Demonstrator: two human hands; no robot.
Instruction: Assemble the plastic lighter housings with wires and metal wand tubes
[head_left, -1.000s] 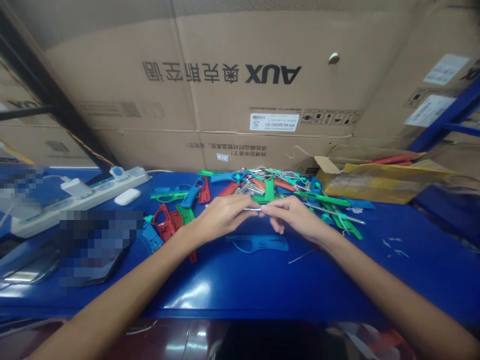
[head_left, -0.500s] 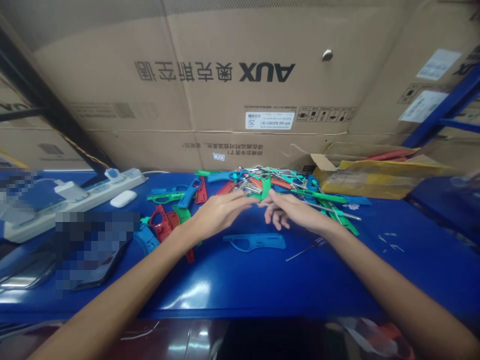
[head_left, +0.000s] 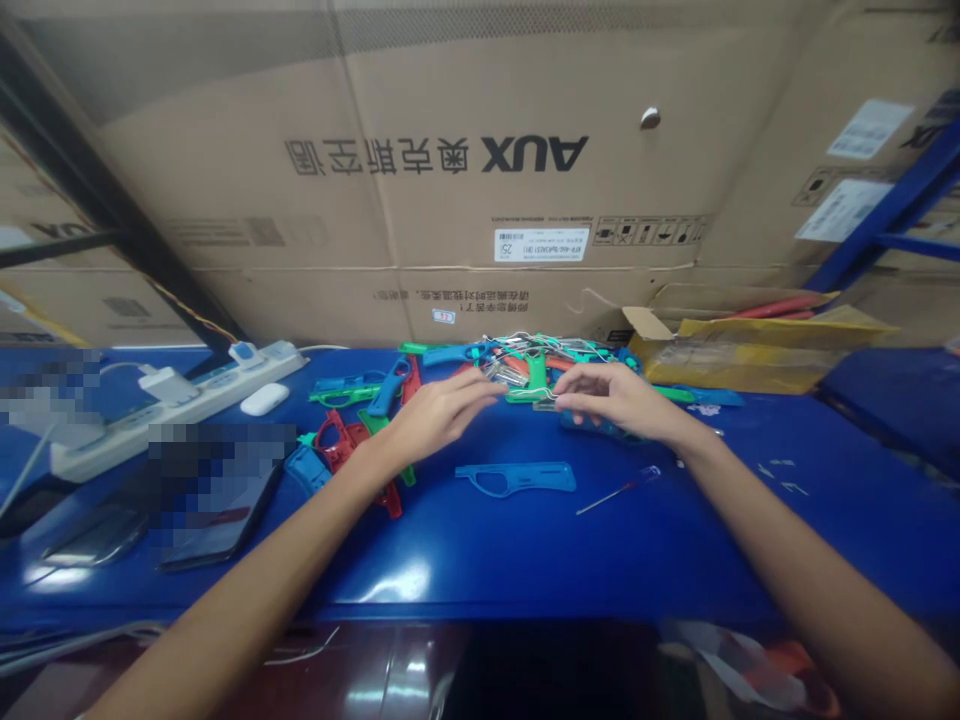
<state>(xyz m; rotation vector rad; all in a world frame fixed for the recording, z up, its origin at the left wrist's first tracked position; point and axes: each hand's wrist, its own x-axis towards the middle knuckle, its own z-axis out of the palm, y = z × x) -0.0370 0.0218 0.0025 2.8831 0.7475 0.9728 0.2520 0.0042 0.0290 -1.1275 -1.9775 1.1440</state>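
My left hand hovers over the near left edge of a pile of lighter parts. Its fingers stretch to the right, slightly bent, and nothing shows clearly between them. My right hand is closed, thumb against fingertips, on a thin white wire; what else it may hold is hidden. Beyond the fingertips lies a green plastic lighter shell among metal tubes and wires. Nearer to me, a blue lighter shell half rests flat on the blue table. A small screwdriver lies to its right.
Red, green and blue lighter shells are strewn at left. Farther left are a white power strip, a white earphone case and a dark phone. A yellow-taped carton stands at back right, before a large cardboard wall.
My hands have drawn apart. The right hand has moved right and its fingers have closed up, with thin white wire now visible between the hands. The view has shifted slightly.
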